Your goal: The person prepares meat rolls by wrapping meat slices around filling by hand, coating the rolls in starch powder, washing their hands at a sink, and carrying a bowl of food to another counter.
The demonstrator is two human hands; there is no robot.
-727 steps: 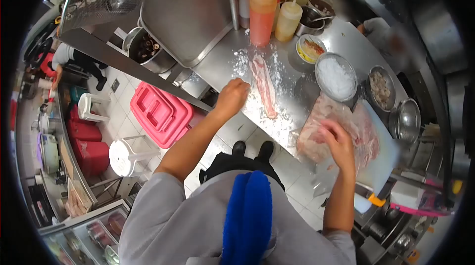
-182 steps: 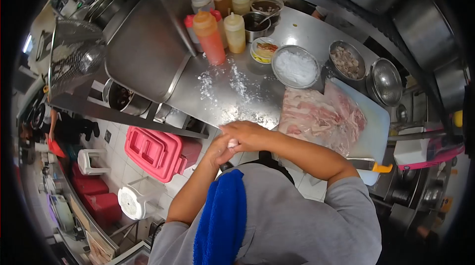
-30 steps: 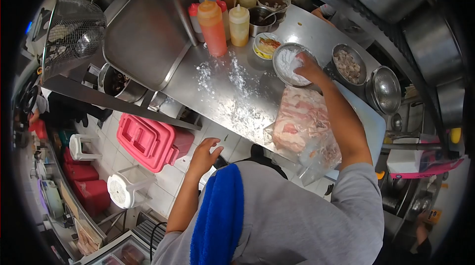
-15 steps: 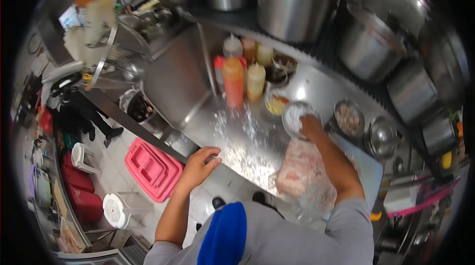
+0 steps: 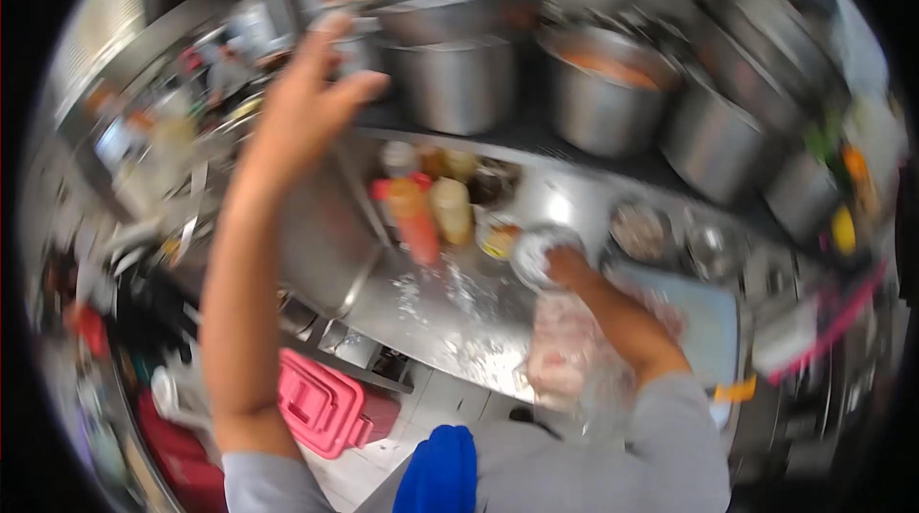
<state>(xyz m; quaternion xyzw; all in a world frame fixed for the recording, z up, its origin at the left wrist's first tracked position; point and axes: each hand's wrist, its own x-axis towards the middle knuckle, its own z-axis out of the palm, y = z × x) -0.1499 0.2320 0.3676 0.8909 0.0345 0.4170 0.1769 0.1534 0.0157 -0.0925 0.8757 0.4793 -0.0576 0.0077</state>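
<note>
My left hand is raised at the upper left, thumb apart from the fingers, holding nothing, in front of the pots' shelf. My right hand reaches down into the metal bowl of white powder; its fingertips are hidden there. Below that bowl, bagged sliced meat lies partly under my right forearm, overlapping the pale cutting board. White powder is scattered over the steel counter. A small bowl of yellow and red food stands left of the powder bowl.
Squeeze bottles stand at the counter's back left. A bowl of pale pieces and a strainer are at the right. Large pots line the shelf above. A pink lidded bin is on the floor, lower left.
My left hand has risen from beside the counter's front edge to the upper left, fingers apart. My right hand remains in the powder bowl. The view has tilted up, showing more of the shelf.
</note>
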